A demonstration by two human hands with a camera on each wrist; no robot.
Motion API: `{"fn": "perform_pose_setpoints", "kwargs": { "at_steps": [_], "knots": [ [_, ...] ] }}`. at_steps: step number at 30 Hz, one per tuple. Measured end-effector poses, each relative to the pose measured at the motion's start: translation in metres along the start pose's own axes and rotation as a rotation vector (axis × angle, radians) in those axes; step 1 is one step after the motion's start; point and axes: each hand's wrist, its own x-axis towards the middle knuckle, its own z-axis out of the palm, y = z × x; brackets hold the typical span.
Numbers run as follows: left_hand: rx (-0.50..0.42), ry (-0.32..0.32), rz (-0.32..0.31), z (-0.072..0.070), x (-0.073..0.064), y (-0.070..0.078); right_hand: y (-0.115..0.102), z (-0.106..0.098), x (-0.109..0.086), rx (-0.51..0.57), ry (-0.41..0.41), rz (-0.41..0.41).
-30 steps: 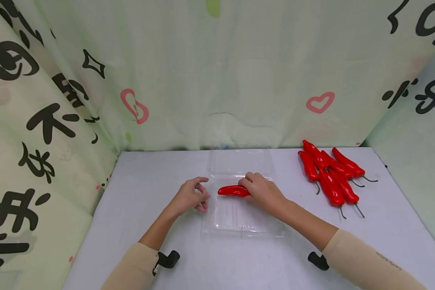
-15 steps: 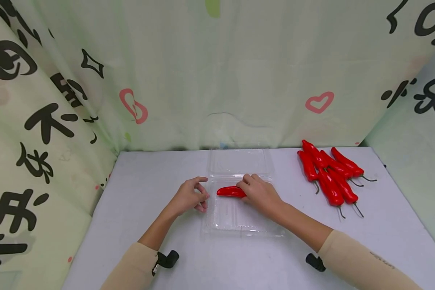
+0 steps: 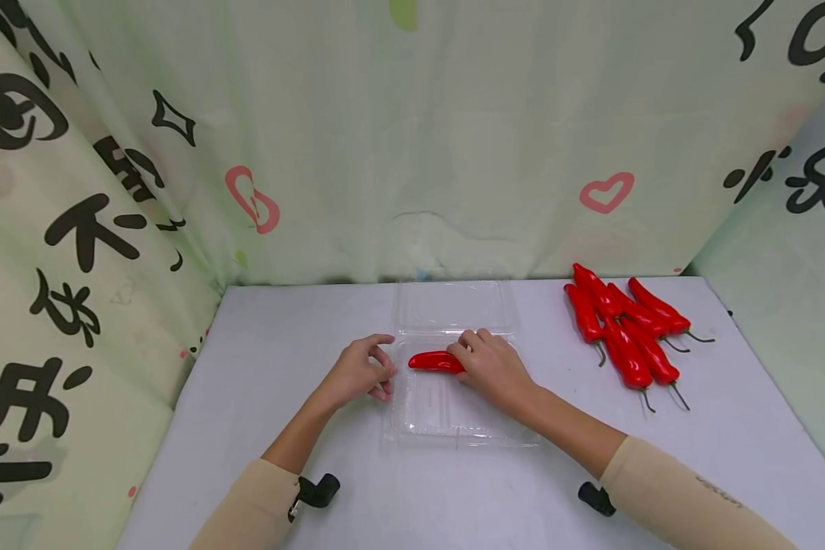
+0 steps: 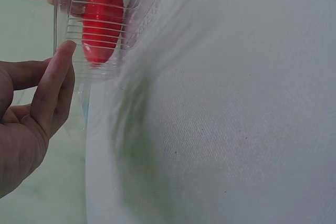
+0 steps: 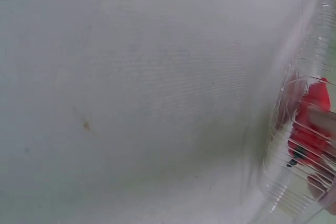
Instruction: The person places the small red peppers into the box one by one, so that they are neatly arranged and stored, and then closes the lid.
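Note:
A clear plastic clamshell box [image 3: 426, 416] lies open on the table, its lid [image 3: 454, 307] folded back toward the curtain. Inside its tray my right hand [image 3: 493, 370] grips a red chili pepper [image 3: 431, 362] by the stem end, the tip pointing left. Through the ribbed wall, the left wrist view shows the same pepper [image 4: 101, 24] low in the tray. My left hand [image 3: 361, 371] is at the tray's left side, fingers loosely bent and holding nothing, with a fingertip right at the wall. In the right wrist view the pepper [image 5: 315, 103] and fingers show through the plastic.
Several more red chili peppers [image 3: 626, 355] with dark stems lie in a loose pile at the back right of the white table [image 3: 302, 313]. A pale green printed curtain [image 3: 412, 153] hangs behind and along the sides.
My right hand has shifted slightly left with the pepper inside the tray. The left hand stays where it was beside the box.

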Motion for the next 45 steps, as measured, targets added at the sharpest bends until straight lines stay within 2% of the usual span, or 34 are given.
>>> {"fn": "perform_pose_setpoints", "kwargs": {
  "at_steps": [11, 33, 45],
  "knots": [
    [0.000, -0.001, 0.008, 0.000, 0.000, 0.001, 0.001, 0.005, -0.003, 0.013, 0.044, 0.004],
    [0.004, 0.004, -0.007, 0.000, 0.001, 0.000, 0.003, 0.008, -0.003, 0.018, 0.047, 0.005],
    [-0.015, 0.000, 0.005, 0.000, 0.001, 0.000, 0.006, -0.003, -0.006, 0.141, 0.023, 0.050]
  ]
}}
